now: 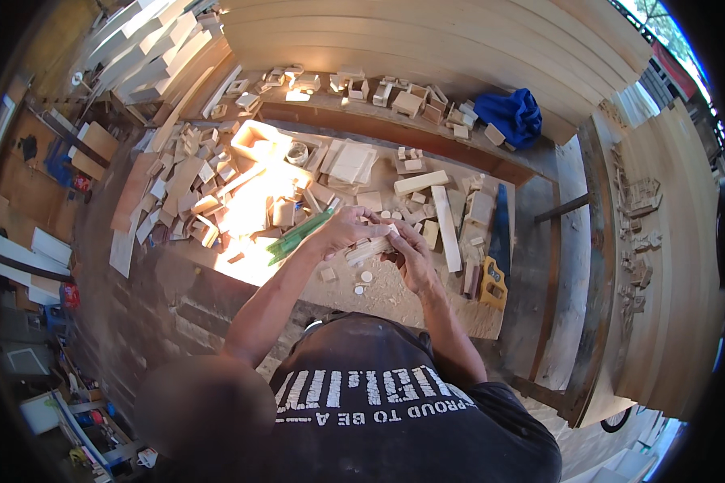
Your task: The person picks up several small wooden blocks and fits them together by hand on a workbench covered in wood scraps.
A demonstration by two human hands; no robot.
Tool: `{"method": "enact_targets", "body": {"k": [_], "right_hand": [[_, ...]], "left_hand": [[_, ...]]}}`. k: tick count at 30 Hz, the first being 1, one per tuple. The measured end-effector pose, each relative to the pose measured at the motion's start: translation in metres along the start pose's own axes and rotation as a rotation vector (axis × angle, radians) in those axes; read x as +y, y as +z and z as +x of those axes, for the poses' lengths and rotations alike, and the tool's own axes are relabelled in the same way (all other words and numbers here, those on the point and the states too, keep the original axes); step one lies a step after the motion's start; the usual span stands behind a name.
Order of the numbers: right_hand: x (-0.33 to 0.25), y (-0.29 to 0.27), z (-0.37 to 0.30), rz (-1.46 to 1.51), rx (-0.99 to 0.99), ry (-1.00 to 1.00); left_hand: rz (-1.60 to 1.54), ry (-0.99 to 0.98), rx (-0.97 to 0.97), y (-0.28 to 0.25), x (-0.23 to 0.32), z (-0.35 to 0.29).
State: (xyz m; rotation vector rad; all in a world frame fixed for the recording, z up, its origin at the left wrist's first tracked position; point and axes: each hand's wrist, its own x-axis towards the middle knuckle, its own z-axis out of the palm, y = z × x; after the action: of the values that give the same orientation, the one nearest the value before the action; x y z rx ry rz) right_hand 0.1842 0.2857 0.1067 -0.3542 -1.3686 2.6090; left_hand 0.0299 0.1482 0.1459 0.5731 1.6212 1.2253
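Over the near middle of the workbench (475, 318), both my hands hold a small pale wooden piece (368, 249) between them. My left hand (348, 229) grips it from the left and above, fingers bent over its far end. From the right, my right hand (413, 254) pinches it with thumb and fingers. The fingers partly hide the piece, so its full shape cannot be made out. Just below lie small round wooden discs (366, 276) and a small wooden block (328, 274). A long green object (302, 234) rests beside my left wrist.
A handsaw (494, 283) with a yellow handle lies at the bench's right. Offcuts (181, 185) are heaped at the left, near a sunlit wooden box (259, 141). Flat wooden squares (349, 165) are stacked farther back. Behind, a shelf carries small wooden assemblies (408, 103) and a blue cloth (511, 117).
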Motion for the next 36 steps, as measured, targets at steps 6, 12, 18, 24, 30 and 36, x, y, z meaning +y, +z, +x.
{"method": "enact_targets", "body": {"k": [6, 12, 18, 24, 30, 36], "right_hand": [[0.009, -0.009, -0.001, 0.111, 0.082, -0.107], [0.001, -0.007, -0.002, 0.029, 0.164, -0.192], [0.008, -0.012, 0.000, -0.087, 0.146, -0.242], [0.008, -0.012, 0.000, -0.082, 0.118, -0.280], [0.003, -0.014, 0.000, -0.099, 0.076, -0.319], [-0.008, -0.007, -0.007, -0.142, 0.069, -0.347]], "left_hand": [[-0.096, 0.048, 0.077, -0.012, -0.009, -0.017], [-0.279, 0.138, 0.167, 0.006, -0.028, -0.048], [-0.353, 0.268, 0.377, 0.024, -0.042, -0.034], [-0.272, 0.369, 0.479, 0.029, -0.037, -0.032], [-0.251, 0.416, 0.490, 0.031, -0.030, -0.034], [-0.276, 0.440, 0.476, 0.033, -0.028, -0.039]]}}
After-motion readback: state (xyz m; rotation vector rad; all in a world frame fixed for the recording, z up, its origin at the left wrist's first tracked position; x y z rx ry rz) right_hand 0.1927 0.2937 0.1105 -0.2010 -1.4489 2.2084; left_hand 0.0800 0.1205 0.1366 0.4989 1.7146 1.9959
